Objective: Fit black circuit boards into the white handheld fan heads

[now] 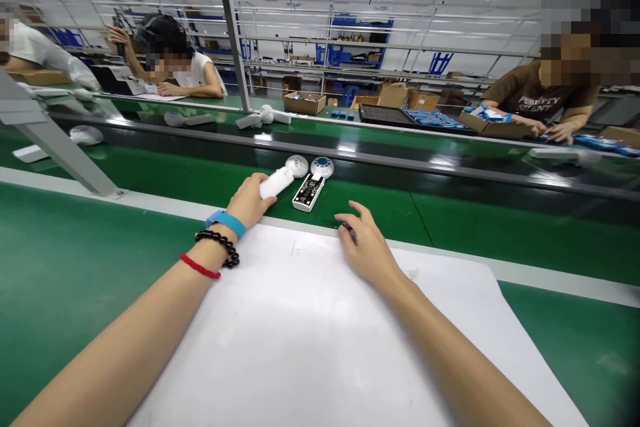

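Note:
My left hand (253, 200), with a blue band and beaded bracelets on its wrist, grips the handle of a white plastic housing half (277, 183). A round white perforated head (297, 166) adjoins that handle's far end. Just right of it, on the green conveyor belt, lies an opened white device half (309, 192) with a black circuit board showing and a blue disc in its round head. My right hand (364, 240) hovers near the front edge of the belt, fingers apart and slightly curled, and appears to hold nothing. It does not touch the device half.
A white paper sheet (300, 333) covers the green worktop (60, 267). A grey metal post (65, 140) slants down on the left. More white housings (265, 117) lie beyond the dark rail. Co-workers sit across, near a cardboard box (304, 103) and a black tray (383, 115).

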`<move>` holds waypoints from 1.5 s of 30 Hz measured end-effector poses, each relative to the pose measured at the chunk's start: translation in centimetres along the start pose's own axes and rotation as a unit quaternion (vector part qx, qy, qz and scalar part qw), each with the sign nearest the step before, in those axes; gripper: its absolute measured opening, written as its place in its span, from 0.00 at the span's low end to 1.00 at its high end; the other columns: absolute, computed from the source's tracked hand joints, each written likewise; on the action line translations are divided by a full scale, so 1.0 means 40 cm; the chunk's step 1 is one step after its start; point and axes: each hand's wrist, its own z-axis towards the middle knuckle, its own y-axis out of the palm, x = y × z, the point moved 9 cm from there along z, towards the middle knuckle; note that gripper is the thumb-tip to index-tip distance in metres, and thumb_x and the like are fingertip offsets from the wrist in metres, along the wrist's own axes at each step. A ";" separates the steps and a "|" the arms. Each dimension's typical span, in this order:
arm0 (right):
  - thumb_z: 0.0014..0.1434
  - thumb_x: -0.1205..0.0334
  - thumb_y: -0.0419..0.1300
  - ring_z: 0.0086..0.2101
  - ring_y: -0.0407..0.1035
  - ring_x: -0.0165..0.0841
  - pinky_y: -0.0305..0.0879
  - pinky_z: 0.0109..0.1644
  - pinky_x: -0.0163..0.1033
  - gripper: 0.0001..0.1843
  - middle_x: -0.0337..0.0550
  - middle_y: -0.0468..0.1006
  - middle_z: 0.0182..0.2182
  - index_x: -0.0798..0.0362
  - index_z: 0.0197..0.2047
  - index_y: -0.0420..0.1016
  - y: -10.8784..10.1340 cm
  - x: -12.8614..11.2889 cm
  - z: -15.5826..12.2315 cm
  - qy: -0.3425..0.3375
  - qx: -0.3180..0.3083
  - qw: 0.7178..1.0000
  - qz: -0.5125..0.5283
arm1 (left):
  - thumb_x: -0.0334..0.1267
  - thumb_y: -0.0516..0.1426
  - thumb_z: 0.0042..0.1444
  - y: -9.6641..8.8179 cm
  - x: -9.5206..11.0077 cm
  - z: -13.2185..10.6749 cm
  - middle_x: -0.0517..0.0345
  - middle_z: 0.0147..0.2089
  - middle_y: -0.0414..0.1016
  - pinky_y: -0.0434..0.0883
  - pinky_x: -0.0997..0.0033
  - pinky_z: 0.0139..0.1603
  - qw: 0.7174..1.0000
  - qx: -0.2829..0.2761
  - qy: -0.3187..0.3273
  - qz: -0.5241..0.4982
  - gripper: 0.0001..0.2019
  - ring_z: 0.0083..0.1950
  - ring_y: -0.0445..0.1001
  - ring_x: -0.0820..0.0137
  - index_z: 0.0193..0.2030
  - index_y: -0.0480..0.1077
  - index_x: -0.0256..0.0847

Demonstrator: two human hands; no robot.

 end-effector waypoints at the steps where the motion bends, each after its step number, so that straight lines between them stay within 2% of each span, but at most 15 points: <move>1: 0.66 0.61 0.48 0.44 0.75 0.40 0.72 0.50 0.51 0.18 0.56 0.57 0.66 0.52 0.52 0.74 0.000 0.000 -0.001 0.000 0.000 1.000 0.000 | 0.37 0.58 0.57 0.002 0.013 -0.004 0.46 0.58 0.71 0.70 0.55 0.61 1.000 0.004 0.025 -0.010 0.22 0.59 0.71 0.56 0.59 0.63 0.40; 6: 0.66 0.61 0.48 0.41 0.75 0.39 0.72 0.48 0.52 0.17 0.54 0.59 0.65 0.51 0.51 0.74 -0.002 0.003 -0.004 -0.002 0.000 1.000 -0.001 | 0.34 0.57 0.57 0.027 0.061 -0.023 0.46 0.67 0.64 0.63 0.59 0.69 0.993 -0.014 0.114 -0.039 0.30 0.67 0.65 0.61 0.66 0.57 0.37; 10: 0.66 0.61 0.48 0.41 0.75 0.39 0.72 0.48 0.51 0.17 0.52 0.62 0.64 0.50 0.50 0.75 -0.003 0.000 -0.005 -0.001 -0.004 1.000 -0.006 | 0.35 0.54 0.60 0.045 0.080 -0.039 0.56 0.69 0.62 0.62 0.60 0.71 0.987 -0.041 0.152 -0.038 0.22 0.68 0.63 0.62 0.61 0.67 0.44; 13: 0.67 0.60 0.47 0.41 0.75 0.38 0.72 0.48 0.50 0.17 0.51 0.63 0.63 0.49 0.49 0.75 -0.005 -0.002 -0.007 0.002 -0.005 1.000 -0.012 | 0.32 0.50 0.61 0.039 0.072 -0.040 0.55 0.70 0.60 0.61 0.56 0.71 0.991 -0.017 0.134 -0.023 0.20 0.69 0.63 0.59 0.59 0.71 0.45; 19: 0.67 0.62 0.47 0.45 0.75 0.40 0.72 0.49 0.50 0.17 0.49 0.67 0.61 0.50 0.47 0.76 -0.002 -0.007 -0.007 -0.004 -0.007 1.000 -0.020 | 0.35 0.48 0.65 -0.021 0.060 -0.034 0.36 0.71 0.54 0.54 0.37 0.71 0.997 0.057 0.056 -0.011 0.22 0.73 0.50 0.45 0.64 0.64 0.34; 21: 0.67 0.62 0.47 0.46 0.75 0.41 0.72 0.49 0.49 0.16 0.48 0.68 0.60 0.49 0.47 0.76 0.000 -0.010 -0.005 -0.009 -0.008 1.000 -0.021 | 0.41 0.50 0.65 -0.018 0.100 -0.051 0.43 0.73 0.52 0.51 0.45 0.74 0.995 0.041 0.090 -0.021 0.23 0.75 0.48 0.51 0.66 0.61 0.38; 23: 0.67 0.62 0.47 0.47 0.74 0.42 0.72 0.49 0.50 0.16 0.48 0.68 0.60 0.49 0.47 0.76 0.001 -0.011 -0.005 -0.014 -0.008 1.000 -0.021 | 0.47 0.54 0.63 0.013 0.149 -0.076 0.51 0.71 0.57 0.59 0.55 0.72 0.990 -0.008 0.134 -0.035 0.26 0.71 0.57 0.57 0.67 0.60 0.44; 27: 0.67 0.62 0.47 0.48 0.74 0.42 0.71 0.49 0.50 0.17 0.49 0.69 0.60 0.49 0.47 0.76 -0.001 -0.011 -0.006 -0.017 -0.002 1.000 -0.021 | 0.47 0.56 0.61 0.078 0.186 -0.107 0.45 0.63 0.69 0.70 0.50 0.62 0.987 -0.073 0.133 -0.055 0.28 0.61 0.70 0.52 0.66 0.61 0.40; 29: 0.67 0.62 0.47 0.46 0.75 0.42 0.72 0.48 0.49 0.16 0.49 0.69 0.60 0.49 0.47 0.77 -0.001 -0.012 -0.007 -0.020 -0.003 1.000 -0.021 | 0.41 0.54 0.63 0.083 0.189 -0.110 0.45 0.63 0.67 0.68 0.50 0.64 0.987 -0.071 0.130 -0.068 0.24 0.62 0.70 0.53 0.65 0.62 0.40; 33: 0.67 0.62 0.48 0.47 0.74 0.43 0.72 0.48 0.50 0.16 0.49 0.69 0.59 0.50 0.47 0.77 0.003 -0.015 -0.006 -0.034 -0.005 0.999 -0.013 | 0.38 0.55 0.62 0.071 0.217 -0.121 0.51 0.68 0.61 0.65 0.61 0.68 0.978 -0.068 0.174 -0.095 0.21 0.66 0.65 0.61 0.61 0.66 0.44; 36: 0.67 0.64 0.48 0.50 0.72 0.45 0.71 0.52 0.52 0.16 0.52 0.70 0.58 0.51 0.47 0.77 0.003 -0.015 -0.002 -0.045 0.002 0.999 -0.002 | 0.36 0.54 0.61 0.080 0.244 -0.137 0.52 0.72 0.56 0.63 0.65 0.70 0.969 -0.083 0.208 -0.106 0.26 0.70 0.61 0.64 0.67 0.59 0.44; 39: 0.66 0.67 0.49 0.54 0.70 0.43 0.68 0.58 0.50 0.15 0.54 0.71 0.57 0.53 0.47 0.77 -0.005 -0.030 -0.006 -0.055 0.008 0.998 -0.006 | 0.38 0.55 0.59 0.101 0.261 -0.155 0.49 0.72 0.56 0.59 0.64 0.72 0.959 -0.113 0.231 -0.116 0.35 0.72 0.57 0.64 0.71 0.50 0.39; 41: 0.65 0.69 0.51 0.56 0.69 0.39 0.65 0.61 0.45 0.15 0.51 0.71 0.57 0.52 0.48 0.77 -0.011 -0.045 -0.011 -0.060 0.002 0.998 -0.023 | 0.40 0.52 0.59 0.110 0.270 -0.163 0.52 0.72 0.56 0.55 0.61 0.74 0.950 -0.129 0.252 -0.130 0.31 0.74 0.52 0.63 0.70 0.54 0.41; 43: 0.66 0.68 0.52 0.56 0.68 0.36 0.64 0.62 0.41 0.15 0.49 0.70 0.59 0.52 0.51 0.76 -0.013 -0.054 -0.009 -0.060 -0.007 0.997 -0.050 | 0.42 0.50 0.60 0.112 0.266 -0.147 0.50 0.73 0.53 0.51 0.55 0.75 0.951 -0.112 0.250 -0.146 0.31 0.75 0.49 0.59 0.70 0.53 0.40; 45: 0.67 0.65 0.53 0.56 0.69 0.35 0.64 0.62 0.40 0.15 0.47 0.70 0.60 0.52 0.53 0.76 -0.014 -0.052 -0.001 -0.055 -0.014 0.995 -0.077 | 0.43 0.47 0.62 0.123 0.262 -0.117 0.52 0.74 0.50 0.53 0.56 0.74 0.964 -0.069 0.246 -0.077 0.31 0.75 0.50 0.60 0.71 0.51 0.41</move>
